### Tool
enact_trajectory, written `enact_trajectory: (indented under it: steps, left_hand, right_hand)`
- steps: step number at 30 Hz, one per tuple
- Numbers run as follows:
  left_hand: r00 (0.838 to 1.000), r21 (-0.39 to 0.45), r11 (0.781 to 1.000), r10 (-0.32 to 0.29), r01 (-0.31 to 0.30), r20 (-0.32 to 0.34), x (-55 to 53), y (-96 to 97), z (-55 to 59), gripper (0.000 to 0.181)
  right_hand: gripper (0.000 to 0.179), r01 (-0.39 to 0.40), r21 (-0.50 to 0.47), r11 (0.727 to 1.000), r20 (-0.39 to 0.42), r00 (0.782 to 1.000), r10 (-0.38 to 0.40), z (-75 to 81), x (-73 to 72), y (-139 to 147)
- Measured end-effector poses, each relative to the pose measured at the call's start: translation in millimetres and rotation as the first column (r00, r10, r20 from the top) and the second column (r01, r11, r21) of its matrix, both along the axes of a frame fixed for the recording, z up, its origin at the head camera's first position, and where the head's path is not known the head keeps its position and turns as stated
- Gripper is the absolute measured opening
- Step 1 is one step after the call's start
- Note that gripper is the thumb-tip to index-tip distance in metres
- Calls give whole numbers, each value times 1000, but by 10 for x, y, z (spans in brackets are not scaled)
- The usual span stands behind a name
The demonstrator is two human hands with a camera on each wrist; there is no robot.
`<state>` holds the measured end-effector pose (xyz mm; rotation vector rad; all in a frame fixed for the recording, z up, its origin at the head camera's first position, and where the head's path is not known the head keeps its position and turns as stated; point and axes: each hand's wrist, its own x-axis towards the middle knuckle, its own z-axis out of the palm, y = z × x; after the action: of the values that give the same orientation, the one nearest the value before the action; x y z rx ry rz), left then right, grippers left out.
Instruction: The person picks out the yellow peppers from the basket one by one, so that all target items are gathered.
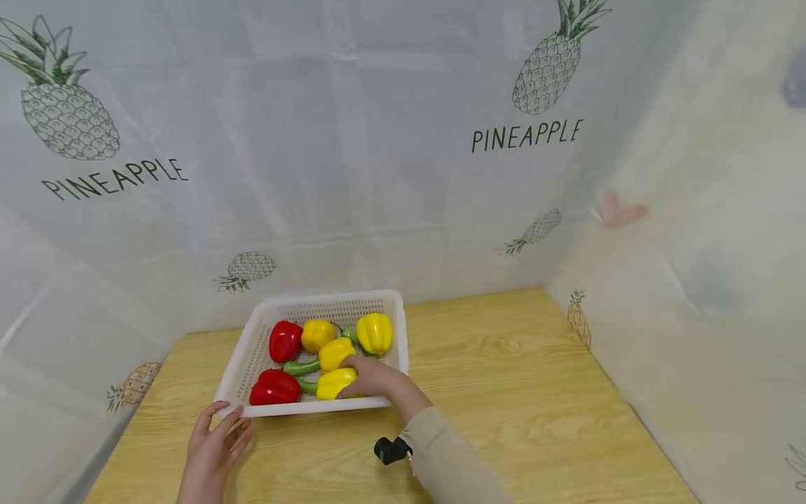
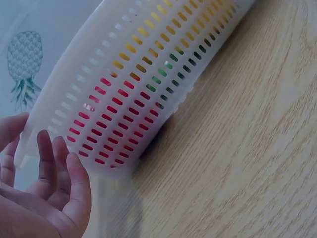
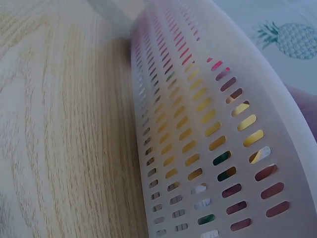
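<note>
A white slotted plastic basket (image 1: 236, 371) holds two red bell peppers, several yellow ones and green long peppers (image 1: 302, 367). At its near left corner my left hand (image 1: 212, 448) holds the rim, fingertips on both sides of the corner. The left wrist view has the left hand (image 2: 44, 198) beside the basket wall, its other fingers loosely curled outside. My right hand (image 1: 371, 378) reaches over the right part of the basket and grips the front yellow bell pepper (image 1: 335, 384). In the right wrist view the slotted wall (image 3: 208, 129) covers most of that hand.
The basket stands on a wooden table (image 1: 504, 392), near its back edge. Behind and beside it hangs a pale curtain (image 1: 378, 140) printed with pineapples. A small black device (image 1: 392, 450) is attached at the right sleeve (image 1: 453, 455).
</note>
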<state>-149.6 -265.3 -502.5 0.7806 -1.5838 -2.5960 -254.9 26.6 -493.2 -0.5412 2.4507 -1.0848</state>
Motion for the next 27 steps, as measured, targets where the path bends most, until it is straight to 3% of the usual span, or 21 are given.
enact_trajectory:
  steps: [8,15,18,23,27]
  left_hand:
    - [999,-33,999,19,-18,32,-17,41,31,23]
    - [998,-64,997,44,-41,38,-15,54,41,23]
    - [999,-71,997,44,-43,13,-20,55,36,22]
    - [998,-102,993,57,-56,9,-28,44,33,22]
    - [998,-119,991,63,-61,20,-29,40,36,24]
  right_hand:
    - [56,42,-104,994,-7,999,-43,9,-31,30]
    - [68,77,-238,968,-20,996,-84,47,-18,25]
    - [72,79,-308,948,-53,994,-100,81,-12,31]
    - [80,88,-451,888,-69,989,-133,102,3,42]
    - [87,133,-497,858,-91,975,-203,103,27,63]
